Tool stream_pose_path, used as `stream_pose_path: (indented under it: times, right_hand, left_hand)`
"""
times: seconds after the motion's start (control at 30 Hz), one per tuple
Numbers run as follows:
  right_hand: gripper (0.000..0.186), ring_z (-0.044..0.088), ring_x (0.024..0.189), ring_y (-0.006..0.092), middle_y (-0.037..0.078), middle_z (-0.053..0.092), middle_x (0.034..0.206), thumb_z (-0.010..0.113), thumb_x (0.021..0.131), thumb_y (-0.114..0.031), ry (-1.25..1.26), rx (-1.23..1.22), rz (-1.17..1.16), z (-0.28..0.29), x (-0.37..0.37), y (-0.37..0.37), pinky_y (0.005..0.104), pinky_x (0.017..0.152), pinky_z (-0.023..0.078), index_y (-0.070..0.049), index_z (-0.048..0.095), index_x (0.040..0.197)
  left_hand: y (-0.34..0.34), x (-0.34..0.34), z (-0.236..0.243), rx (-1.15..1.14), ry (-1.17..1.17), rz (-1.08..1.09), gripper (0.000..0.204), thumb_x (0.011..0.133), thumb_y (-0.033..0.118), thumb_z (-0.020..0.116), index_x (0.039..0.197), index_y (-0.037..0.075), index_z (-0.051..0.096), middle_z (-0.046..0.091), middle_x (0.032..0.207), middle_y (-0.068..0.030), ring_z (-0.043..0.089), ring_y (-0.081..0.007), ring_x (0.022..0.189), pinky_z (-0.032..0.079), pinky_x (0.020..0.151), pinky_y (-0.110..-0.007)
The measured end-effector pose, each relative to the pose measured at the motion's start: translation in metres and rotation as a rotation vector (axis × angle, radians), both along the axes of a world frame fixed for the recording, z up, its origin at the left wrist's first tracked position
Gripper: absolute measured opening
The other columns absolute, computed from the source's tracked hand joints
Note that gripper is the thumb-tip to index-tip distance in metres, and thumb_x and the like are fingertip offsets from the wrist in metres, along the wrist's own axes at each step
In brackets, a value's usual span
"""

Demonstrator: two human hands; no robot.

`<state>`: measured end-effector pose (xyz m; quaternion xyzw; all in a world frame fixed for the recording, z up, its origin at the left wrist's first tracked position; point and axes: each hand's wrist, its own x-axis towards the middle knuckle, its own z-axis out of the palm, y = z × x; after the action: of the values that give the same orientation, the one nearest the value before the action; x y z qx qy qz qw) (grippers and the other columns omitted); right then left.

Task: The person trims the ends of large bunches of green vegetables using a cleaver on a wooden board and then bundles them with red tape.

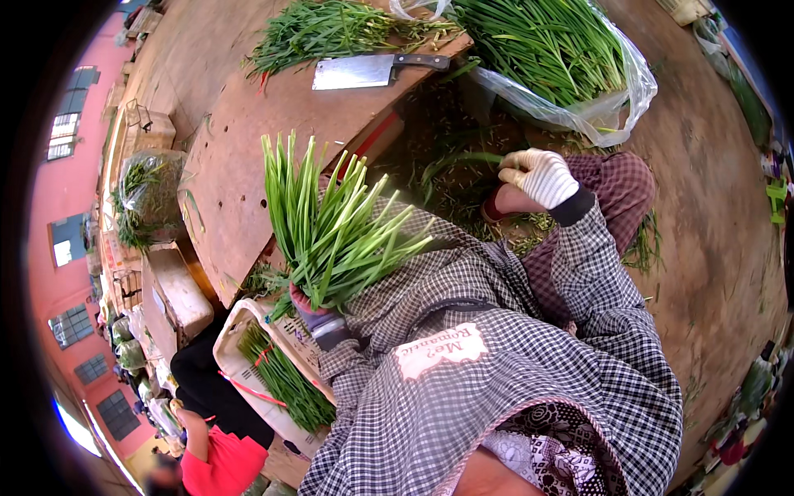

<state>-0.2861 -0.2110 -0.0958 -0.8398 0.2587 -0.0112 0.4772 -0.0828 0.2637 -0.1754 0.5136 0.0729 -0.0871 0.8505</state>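
Bunch of green stalks [331,227], centre of the frame, found gripped at its lower end in my left hand [305,301]; no tie seen on it. My right hand [539,177], gloved, right of centre, has its fingertips drawn together on a thin green strand [471,157], apart from the bunch. I judge the work to be partway along: bundled stalks [289,380] lie in a pale crate [227,349] at lower left with a red tie [263,355] across them, which I would pass as done. Left over, in my judgement, are the loose stalks [546,50] in a clear plastic bag [633,99] at upper right and the leafy pile [318,37] at upper centre-left, on the brown board [248,140], where a cleaver [354,73] lies flat, touched by neither hand. Limits of inspection: leaves cover most of my left hand, so the set of its fingers cannot be confirmed; bag and pile meet the upper edge; my sleeve [343,368] borders the crate, and I cannot count the bundles inside
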Motion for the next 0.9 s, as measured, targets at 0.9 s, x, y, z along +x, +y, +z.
stream_pose_path:
  times: [0.9]
  right_hand:
    - [0.034, 0.066, 0.064, 0.0219, 0.015, 0.068, 0.081, 0.063, 0.085, -0.029, -0.406, 0.264, 0.029, 0.030, 0.114, 0.088, 0.0334, 0.061, 0.053, 0.001, 0.066, 0.100]
  left_hand:
    - [-0.026, -0.010, 0.118, -0.098, 0.146, -0.076, 0.026, 0.086, 0.006, 0.049, 0.111, 0.007, 0.055, 0.063, 0.108, -0.0164, 0.064, -0.0290, 0.096, 0.055, 0.084, -0.045]
